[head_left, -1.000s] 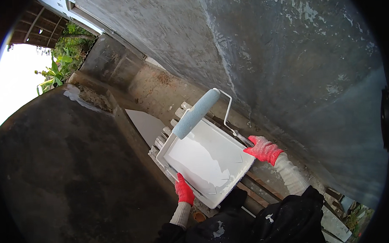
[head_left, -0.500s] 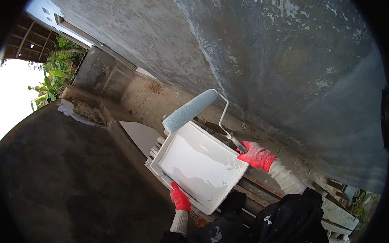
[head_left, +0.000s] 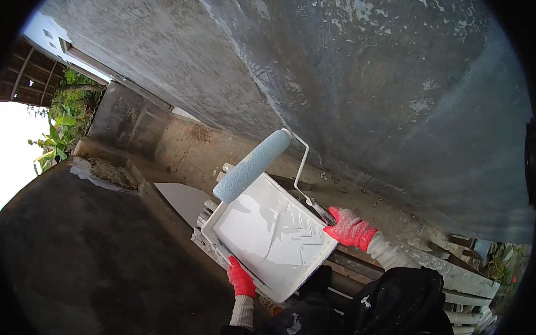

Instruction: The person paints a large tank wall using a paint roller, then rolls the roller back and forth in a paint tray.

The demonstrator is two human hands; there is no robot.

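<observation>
- Since the earlier frames the paint roller [head_left: 253, 165] has lifted toward the far end of the paint tray [head_left: 270, 235] and now sits at its far rim, its pale blue sleeve lying across the tray's width; the tray and both hands sit a little lower and more central in the view than a second ago.
- The right hand [head_left: 350, 228], in a red glove, is closed around the roller's handle just beside the tray's right edge; the wire frame runs up from the fist to the sleeve.
- The left hand [head_left: 240, 279], also red-gloved, pinches the tray's near left rim, fingers wrapped over the edge, so the tray is carried in the air and tipped away from the person.
- The tray is coated white inside; how much liquid paint pools in it is hard to tell.
- A rough grey wall [head_left: 359, 81] rises close behind the roller; wooden slats [head_left: 461, 279] lie below the tray.
- Risk, as I judge it: the tray hangs from one hand at one edge, so pressing the roller down at the far end could twist it out of that grip and spill paint.
- A loaded sleeve lifted over the rim could also drip onto the slats or ground.
</observation>
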